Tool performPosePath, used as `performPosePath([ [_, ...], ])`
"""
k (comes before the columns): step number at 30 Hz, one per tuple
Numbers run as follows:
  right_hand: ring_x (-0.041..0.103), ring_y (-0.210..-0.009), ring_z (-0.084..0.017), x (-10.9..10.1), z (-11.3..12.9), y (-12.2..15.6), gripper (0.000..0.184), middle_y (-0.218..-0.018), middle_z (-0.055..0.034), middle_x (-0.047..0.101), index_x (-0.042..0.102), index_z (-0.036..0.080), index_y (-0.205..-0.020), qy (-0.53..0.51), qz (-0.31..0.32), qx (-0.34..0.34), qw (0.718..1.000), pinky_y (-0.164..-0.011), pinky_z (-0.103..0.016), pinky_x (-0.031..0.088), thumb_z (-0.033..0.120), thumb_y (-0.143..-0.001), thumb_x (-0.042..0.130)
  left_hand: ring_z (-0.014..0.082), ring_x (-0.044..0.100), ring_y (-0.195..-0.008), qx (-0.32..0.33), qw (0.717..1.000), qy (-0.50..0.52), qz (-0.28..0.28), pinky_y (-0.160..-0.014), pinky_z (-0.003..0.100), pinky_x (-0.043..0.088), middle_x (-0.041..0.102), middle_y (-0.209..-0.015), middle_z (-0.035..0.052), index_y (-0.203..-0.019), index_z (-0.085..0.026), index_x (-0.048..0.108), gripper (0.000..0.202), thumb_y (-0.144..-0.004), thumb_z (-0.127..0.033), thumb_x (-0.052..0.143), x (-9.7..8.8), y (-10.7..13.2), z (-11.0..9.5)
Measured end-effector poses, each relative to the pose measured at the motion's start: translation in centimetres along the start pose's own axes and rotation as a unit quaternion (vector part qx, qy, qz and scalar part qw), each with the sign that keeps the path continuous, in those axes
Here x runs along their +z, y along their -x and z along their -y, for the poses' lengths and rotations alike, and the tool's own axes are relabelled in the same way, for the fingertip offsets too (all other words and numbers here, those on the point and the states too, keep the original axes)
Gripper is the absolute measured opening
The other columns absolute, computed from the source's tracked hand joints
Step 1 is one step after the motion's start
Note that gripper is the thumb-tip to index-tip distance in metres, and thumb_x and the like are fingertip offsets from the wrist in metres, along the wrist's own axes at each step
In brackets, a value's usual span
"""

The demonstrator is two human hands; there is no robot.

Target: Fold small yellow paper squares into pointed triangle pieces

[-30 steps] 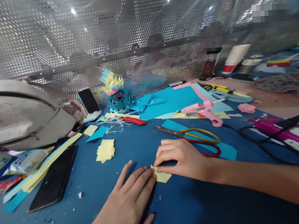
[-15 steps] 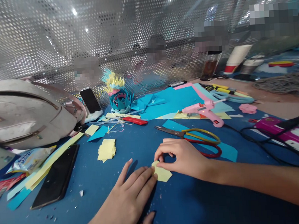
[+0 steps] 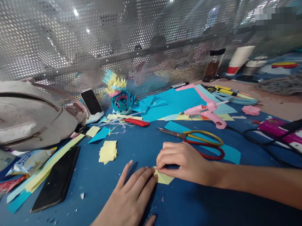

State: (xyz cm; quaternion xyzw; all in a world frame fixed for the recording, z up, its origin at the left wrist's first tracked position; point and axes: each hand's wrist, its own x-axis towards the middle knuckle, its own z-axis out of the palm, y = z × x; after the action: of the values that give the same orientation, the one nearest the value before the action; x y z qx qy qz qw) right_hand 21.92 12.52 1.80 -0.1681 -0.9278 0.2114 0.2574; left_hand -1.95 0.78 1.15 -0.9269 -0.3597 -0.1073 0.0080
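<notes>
Yellow paper [image 3: 165,178]: right hand [image 3: 184,160] pinches, left hand [image 3: 130,202] presses.

left hand [image 3: 130,201]: palm down, flat, fingers straight and slightly spread, pointing forward and right, thumb tucked low | right hand [image 3: 185,161]: reaches in from the right on a bare forearm, knuckles up, fingers curled, tips pressed down by the thumb | both hands' fingertips almost meet
</notes>
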Motion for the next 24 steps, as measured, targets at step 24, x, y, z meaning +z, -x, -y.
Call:
performPosePath([
  [24,0.061,-0.079,-0.017,-0.2,-0.2,-0.4,0.019,-0.082,-0.0034,0.073,0.075,0.020,-0.081,-0.037,0.009,0.051,0.998,-0.069,-0.027,0.045,0.029,-0.096,0.066,0.0310,0.047,-0.145,0.002,0.999,0.018,0.047,-0.128,0.061,0.012,0.047,-0.157,0.0141,-0.156,-0.009,0.035,0.072,-0.089,-0.022,0.058,-2.2,-0.7,-0.1],
])
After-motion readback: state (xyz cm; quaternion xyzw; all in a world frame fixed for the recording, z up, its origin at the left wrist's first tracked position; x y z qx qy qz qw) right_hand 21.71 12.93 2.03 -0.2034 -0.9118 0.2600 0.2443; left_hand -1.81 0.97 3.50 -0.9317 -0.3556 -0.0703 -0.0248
